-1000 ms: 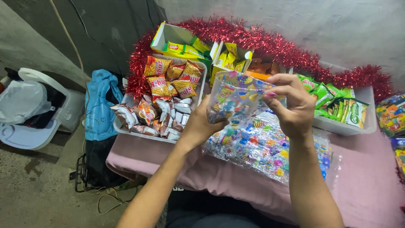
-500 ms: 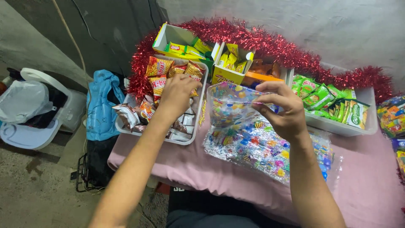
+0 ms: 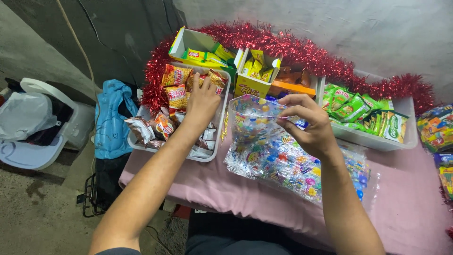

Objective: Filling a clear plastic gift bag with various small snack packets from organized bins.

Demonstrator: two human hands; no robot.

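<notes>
Left hand (image 3: 202, 100) fingertips hidden among snack packets (image 3: 175, 97); colourful packets (image 3: 436, 126) cut off at right edge.

Light is even and fairly bright over the table (image 3: 226, 189), falling from about 12 o'clock; the wall (image 3: 330, 28) at 1 o'clock is washed pale. The corner at 10 o'clock stays dim, and the floor (image 3: 37, 212) at 8 o'clock is grey and murky. Shadows are soft, lying close under the forearms. Small glints flash off the tinsel (image 3: 302, 49) and the clear bag (image 3: 255, 120). Focus is sharp at centre; straight lines bow slightly toward the edges, and wrappers at 3 o'clock look smeared.
</notes>
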